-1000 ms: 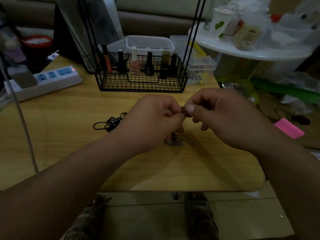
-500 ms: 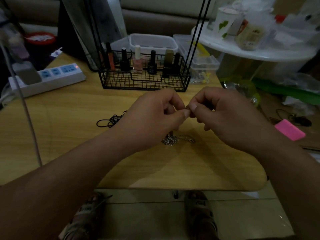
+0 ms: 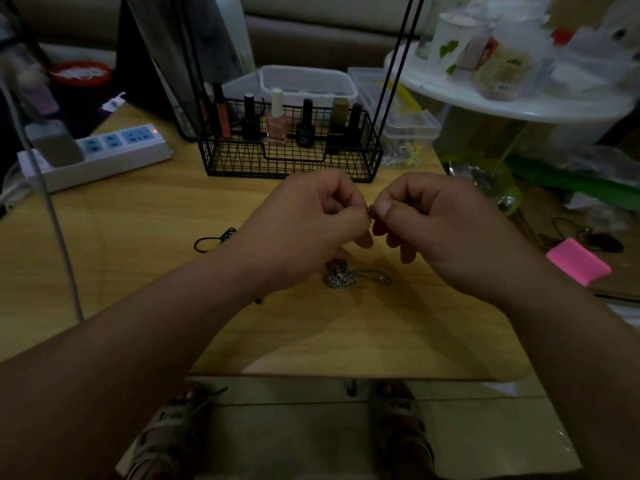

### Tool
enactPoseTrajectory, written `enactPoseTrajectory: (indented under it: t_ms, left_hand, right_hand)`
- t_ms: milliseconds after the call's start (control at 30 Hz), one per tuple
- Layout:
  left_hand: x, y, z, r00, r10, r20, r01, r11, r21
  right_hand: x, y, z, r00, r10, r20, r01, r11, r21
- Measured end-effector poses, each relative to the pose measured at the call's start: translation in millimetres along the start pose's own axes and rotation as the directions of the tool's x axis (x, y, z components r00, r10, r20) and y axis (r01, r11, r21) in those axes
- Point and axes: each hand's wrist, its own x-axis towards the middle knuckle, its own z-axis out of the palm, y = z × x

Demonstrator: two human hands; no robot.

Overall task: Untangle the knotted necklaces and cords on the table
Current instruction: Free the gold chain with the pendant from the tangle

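My left hand and my right hand are raised above the wooden table, fingertips almost touching. Both pinch a small metal part of a silver chain necklace between thumb and forefinger. The rest of the chain hangs down, mostly hidden behind my left hand, and ends in a bunched silver heap on the table under my hands. A tangled black cord lies on the table to the left of my left wrist, apart from both hands.
A black wire basket with nail polish bottles stands right behind my hands. A white power strip lies at the back left, with a cable running down the left. A pink block sits off the table's right edge.
Both hands keep pinching the same small part of the chain, their fingertips shifting slightly against each other. The view has tilted a little. The chain heap and black cord lie as before.
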Motion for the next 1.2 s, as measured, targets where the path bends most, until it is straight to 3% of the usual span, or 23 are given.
enactPoseTrajectory:
  t_ms: [100,333,467,533,767,1200]
  left_hand:
    - [0,-1,-1,0.999,-0.017,0.031,0.019,0.997,-0.069]
    - [-4,0,-3,1.000,0.027,0.011,-0.027,1.000,-0.011]
    - [-7,0,-1,0.999,0.025,-0.020,-0.026,0.995,-0.092]
    - [-8,1,1,0.998,0.041,-0.047,-0.044,0.996,-0.075]
    - [-8,-4,2,0.985,0.146,-0.094,-0.138,0.986,0.092]
    - [-4,1,-6,0.988,0.101,-0.113,-0.113,0.989,-0.098]
  right_hand:
    - [1,-1,1,0.999,0.036,0.016,-0.037,0.997,0.071]
    - [2,0,3,0.994,0.111,-0.007,-0.108,0.982,0.155]
    - [0,-4,9,0.966,0.237,0.105,-0.258,0.847,0.464]
    - [-1,-5,11,0.959,0.253,0.131,-0.283,0.797,0.533]
    - [0,-4,11,0.972,0.222,0.083,-0.234,0.842,0.487]
    - [-1,-2,8,0.974,0.166,0.156,-0.223,0.827,0.516]
